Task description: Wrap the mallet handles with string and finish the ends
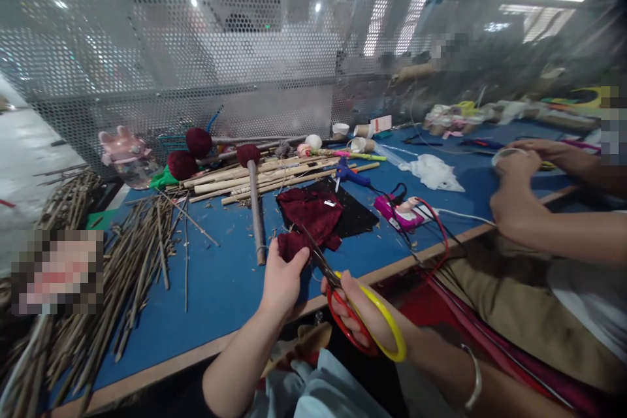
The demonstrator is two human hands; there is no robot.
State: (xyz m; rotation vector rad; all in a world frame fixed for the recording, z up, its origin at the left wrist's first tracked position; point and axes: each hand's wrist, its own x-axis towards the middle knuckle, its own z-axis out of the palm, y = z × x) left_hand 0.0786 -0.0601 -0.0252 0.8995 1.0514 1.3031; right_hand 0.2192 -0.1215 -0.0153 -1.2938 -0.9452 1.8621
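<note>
Twigs (144, 268) lie heaped at the left of the table (215, 281), perhaps kept aside to leave working room. A ball-headed stick (255, 209) rests alongside, seemingly within easy reach. The left hand (284, 281) pinches dark red cloth (292, 243) between thumb and fingers, probably steadying it beside the blades. More such cloth spreads over a black sheet (361, 212) (whether joined to the pinched part, I cannot tell). The right hand's (366, 312) grip is closed around the scissors' (323, 264) handles, blades aimed away from the body. Further right, a power strip (404, 212) sits near the table edge, likely so its cords can hang over.
</note>
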